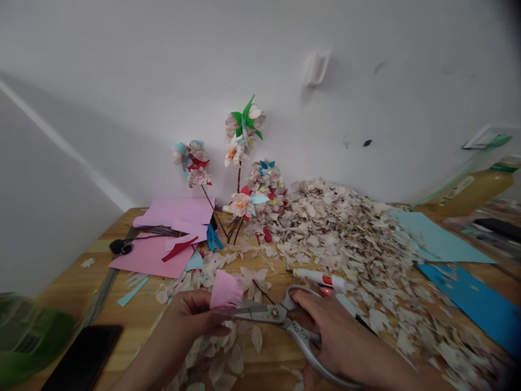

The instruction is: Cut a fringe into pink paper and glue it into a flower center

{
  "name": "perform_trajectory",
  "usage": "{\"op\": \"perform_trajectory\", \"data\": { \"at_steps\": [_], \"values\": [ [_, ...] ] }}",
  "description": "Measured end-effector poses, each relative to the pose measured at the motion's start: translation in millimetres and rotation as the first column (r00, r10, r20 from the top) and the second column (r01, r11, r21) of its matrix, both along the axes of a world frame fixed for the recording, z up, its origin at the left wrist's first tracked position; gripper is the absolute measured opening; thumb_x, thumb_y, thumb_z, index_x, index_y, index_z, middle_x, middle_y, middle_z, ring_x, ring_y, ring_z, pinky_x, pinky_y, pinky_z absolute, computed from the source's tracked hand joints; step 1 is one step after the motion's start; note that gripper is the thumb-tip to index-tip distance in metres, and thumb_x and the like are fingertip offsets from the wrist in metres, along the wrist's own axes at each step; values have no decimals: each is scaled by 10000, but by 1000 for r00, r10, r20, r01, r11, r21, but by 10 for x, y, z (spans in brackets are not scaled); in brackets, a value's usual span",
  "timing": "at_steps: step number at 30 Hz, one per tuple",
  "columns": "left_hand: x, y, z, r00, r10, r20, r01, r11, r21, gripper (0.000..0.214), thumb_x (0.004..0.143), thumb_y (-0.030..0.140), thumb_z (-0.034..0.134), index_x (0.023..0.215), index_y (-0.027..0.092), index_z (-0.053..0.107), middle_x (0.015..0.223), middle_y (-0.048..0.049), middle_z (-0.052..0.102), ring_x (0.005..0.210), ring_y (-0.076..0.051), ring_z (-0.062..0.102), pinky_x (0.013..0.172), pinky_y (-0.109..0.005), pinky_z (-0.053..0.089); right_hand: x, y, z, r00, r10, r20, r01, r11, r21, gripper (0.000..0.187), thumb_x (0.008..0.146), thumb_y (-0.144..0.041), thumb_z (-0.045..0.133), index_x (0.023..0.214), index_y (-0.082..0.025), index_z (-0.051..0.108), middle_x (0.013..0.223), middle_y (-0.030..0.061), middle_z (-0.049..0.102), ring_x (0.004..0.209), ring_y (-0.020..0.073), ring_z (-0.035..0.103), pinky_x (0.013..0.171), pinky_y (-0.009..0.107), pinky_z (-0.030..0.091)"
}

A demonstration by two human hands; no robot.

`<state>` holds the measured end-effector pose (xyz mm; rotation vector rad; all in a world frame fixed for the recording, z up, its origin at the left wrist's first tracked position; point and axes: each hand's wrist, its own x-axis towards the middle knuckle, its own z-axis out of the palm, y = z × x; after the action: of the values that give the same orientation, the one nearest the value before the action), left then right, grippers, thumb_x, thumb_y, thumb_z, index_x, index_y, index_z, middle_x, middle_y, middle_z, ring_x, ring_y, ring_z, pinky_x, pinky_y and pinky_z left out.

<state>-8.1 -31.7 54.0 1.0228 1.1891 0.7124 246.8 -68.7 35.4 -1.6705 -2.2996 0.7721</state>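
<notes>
Head view: the left hand [191, 317] pinches a soft pink paper scrap [223, 289] with its fingers together, above the light wooden table [138, 326]. The paper is light and bendy, so an edge is a good place to hold it. The right hand [345, 339] wraps around big silver metal scissors [272, 313]. Their blades seem to reach the paper, but that is hard to see.

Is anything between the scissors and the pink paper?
Nothing visible. The scissors, worked by the right hand, have their blades directly against the pink paper, which the left hand pinches.
</notes>
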Motion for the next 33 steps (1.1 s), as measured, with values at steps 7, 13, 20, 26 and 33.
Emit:
{"op": "perform_trajectory", "data": {
  "at_steps": [7, 13, 20, 26, 33],
  "values": [
    [15, 0, 0, 1000, 3, 21, -2, 1000, -16, 131, 547, 249, 733, 671, 209, 747, 669, -15, 720, 648, -146, 610, 583, -177, 490, -17, 2, 22, 1000, 3, 28, -4, 999, 47, 530, 514, -566, 724, 842, -236, 470, 860, 19, 579, 732, 216, 512, 647, 301, 363],
    [45, -13, 62, 999, 15, 41, -14, 1000, -24, 141, 508, 286, 770, 603, 188, 735, 637, -22, 717, 632, -146, 616, 565, -171, 493, -17, 7, -10, 999, -13, 52, 8, 995, 104, 520, 486, -588, 715, 742, -236, 430, 718, -22, 553, 622, 171, 454, 556, 251, 294],
    [37, 0, 53, 998, 13, 66, -10, 999, -39, 185, 501, 324, 799, 603, 186, 730, 643, -26, 720, 624, -139, 615, 551, -166, 493, -14, 19, -5, 997, -41, 62, 36, 996, 84, 592, 398, -588, 783, 715, -235, 429, 698, -38, 541, 604, 157, 434, 528, 232, 268],
    [11, 16, 42, 999, -15, 44, 17, 1000, -27, 208, 533, 350, 795, 642, 184, 732, 688, -37, 726, 662, -150, 623, 570, -176, 494, 1, 21, -36, 998, -27, 63, 22, 997, 75, 629, 397, -660, 746, 759, -234, 458, 741, -24, 564, 636, 170, 474, 547, 242, 293],
    [-14, 24, 34, 999, -48, 23, 49, 998, -25, 209, 557, 347, 784, 675, 180, 737, 716, -50, 730, 669, -161, 629, 578, -192, 496, -4, 11, 1, 996, -51, 78, 47, 997, 60, 626, 378, -638, 766, 757, -240, 467, 776, -12, 575, 680, 196, 498, 554, 247, 322]
  ]
}}
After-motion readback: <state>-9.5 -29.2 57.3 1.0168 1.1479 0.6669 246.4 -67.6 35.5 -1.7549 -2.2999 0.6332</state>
